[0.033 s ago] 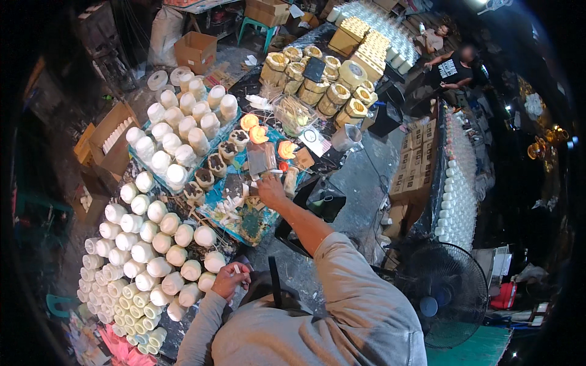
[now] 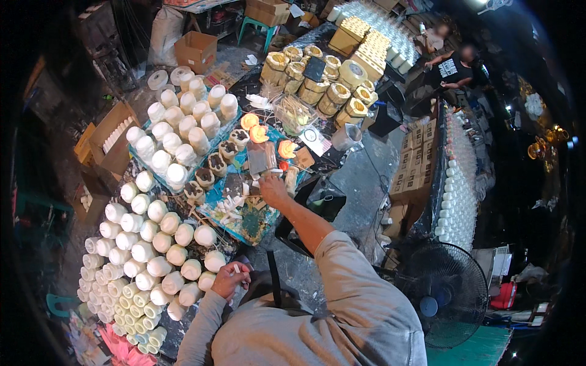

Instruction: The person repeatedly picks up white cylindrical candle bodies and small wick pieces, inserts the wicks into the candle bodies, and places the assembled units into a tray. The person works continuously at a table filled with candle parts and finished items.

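Note:
My left hand point(image 2: 232, 279) is closed in a pinch on a small white stick point(image 2: 237, 268), close to my lap at the table's near edge. Stretched forward, my right hand point(image 2: 274, 189) is down on the blue-covered work area point(image 2: 213, 210), just below a shallow clear-and-grey box point(image 2: 261, 157). Its fingers are bent together, and what they hold, if anything, is hidden. A small red round piece point(image 2: 283, 165) and a white stub point(image 2: 276, 171) lie beyond its fingertips. White scraps point(image 2: 229, 210) are scattered left of it, and orange flower-shaped pieces point(image 2: 287, 148) glow beyond.
Many white pillar candles point(image 2: 160, 266) crowd the left side, with more white wrapped ones point(image 2: 177, 174) behind. Dark-topped pots point(image 2: 217, 163) stand in a row. Bamboo-like containers point(image 2: 334, 97) fill the far table. A black bin point(image 2: 320, 198) and a fan point(image 2: 436, 296) are at the right.

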Demonstrator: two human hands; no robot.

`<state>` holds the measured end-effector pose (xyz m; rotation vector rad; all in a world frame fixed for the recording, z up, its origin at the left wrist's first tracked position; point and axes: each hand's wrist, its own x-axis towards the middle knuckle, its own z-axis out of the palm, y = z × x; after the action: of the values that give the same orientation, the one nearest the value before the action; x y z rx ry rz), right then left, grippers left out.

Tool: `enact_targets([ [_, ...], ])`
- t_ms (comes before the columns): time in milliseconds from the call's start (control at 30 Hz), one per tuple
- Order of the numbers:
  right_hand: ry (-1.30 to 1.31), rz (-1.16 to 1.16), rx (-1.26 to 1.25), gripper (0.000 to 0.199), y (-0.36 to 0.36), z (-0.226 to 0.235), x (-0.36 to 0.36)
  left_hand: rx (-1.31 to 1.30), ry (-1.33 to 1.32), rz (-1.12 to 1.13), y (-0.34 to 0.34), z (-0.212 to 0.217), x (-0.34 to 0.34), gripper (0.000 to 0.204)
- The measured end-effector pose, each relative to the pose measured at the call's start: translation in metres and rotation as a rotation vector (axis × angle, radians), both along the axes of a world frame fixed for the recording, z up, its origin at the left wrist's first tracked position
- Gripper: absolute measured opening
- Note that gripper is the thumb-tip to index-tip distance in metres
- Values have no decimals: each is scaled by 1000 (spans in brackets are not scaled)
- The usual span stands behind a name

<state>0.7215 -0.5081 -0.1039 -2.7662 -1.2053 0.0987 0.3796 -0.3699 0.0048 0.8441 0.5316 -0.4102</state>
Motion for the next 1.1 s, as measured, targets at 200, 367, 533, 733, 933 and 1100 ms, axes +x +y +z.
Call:
enact_targets([
  [200, 84, -63, 40, 30, -2, -6, 16, -8, 4, 23, 2, 5, 1, 9],
  [367, 89, -44, 4, 32, 7, -24, 16, 10, 25, 41, 0, 9, -2, 9],
  [533, 272, -91, 67, 28, 13, -21, 24, 17, 12, 47, -3, 7, -6, 10],
  [733, 463, -225, 158, 28, -13, 29, 21, -18, 23, 81, -1, 5, -14, 10],
  [933, 242, -107, -66, 28, -5, 12, -9, -8, 18, 82, -1, 9, -11, 10],
  [1100, 223, -88, -161, 27, -11, -22, -12, 10, -61, 48, -2, 8, -11, 11],
])
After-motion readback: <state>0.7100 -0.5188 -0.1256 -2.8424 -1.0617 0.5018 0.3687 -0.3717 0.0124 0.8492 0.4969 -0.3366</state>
